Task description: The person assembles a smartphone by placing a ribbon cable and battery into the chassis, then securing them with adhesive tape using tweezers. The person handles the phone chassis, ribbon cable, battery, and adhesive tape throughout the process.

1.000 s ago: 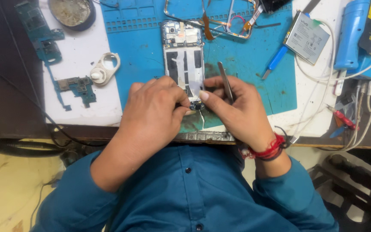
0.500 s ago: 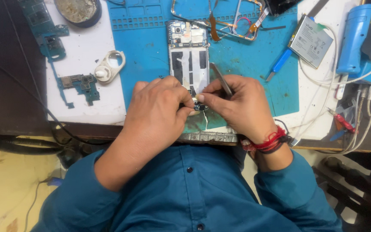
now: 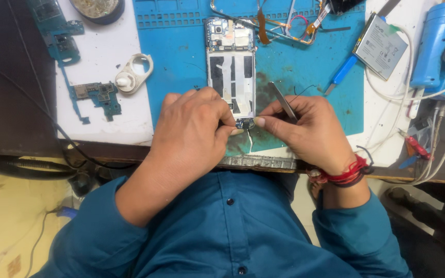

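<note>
Gripping tweezers [image 3: 283,102] right-handed [image 3: 310,131], left hand [image 3: 194,128] pinching opened phone [image 3: 231,77] on blue mat [image 3: 181,56], white bench [image 3: 104,67].

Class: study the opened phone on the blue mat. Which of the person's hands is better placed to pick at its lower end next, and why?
Probably the right hand: it holds the tweezers beside the phone's lower end. The left hand only pinches that end, steadying it.

The opened phone's [image 3: 231,67] near end is hidden under both hands' fingers [image 3: 227,121]; the tweezers' [image 3: 284,103] tips seem buried too; the far dish [image 3: 97,7] is cut off.
</note>
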